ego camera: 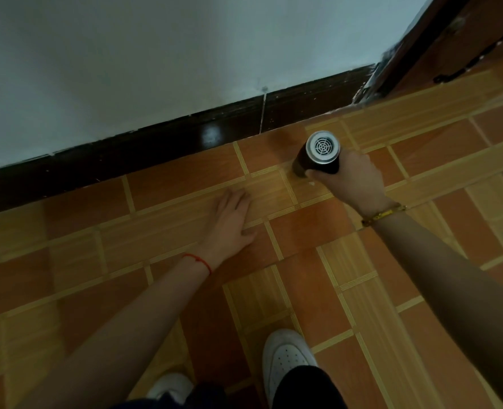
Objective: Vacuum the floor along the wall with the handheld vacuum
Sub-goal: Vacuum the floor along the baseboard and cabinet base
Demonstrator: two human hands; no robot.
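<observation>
Gripping one handheld vacuum (318, 156): right hand (352, 180) | left hand (232, 222) spread, empty | two shoes (285, 358)

I see a glossy orange-and-tan wood-patterned tile floor (185, 178), a dark brown polished skirting board (220, 128) showing a sheen, a matt pale painted wall (155, 48) — and a black cylindrical handheld vacuum (315, 160) with a silvery metal-looking grille end.

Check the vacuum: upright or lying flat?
Upright: the handheld vacuum points nose-down at the floor, its round vent grille facing the camera, gripped by the right hand.
</observation>
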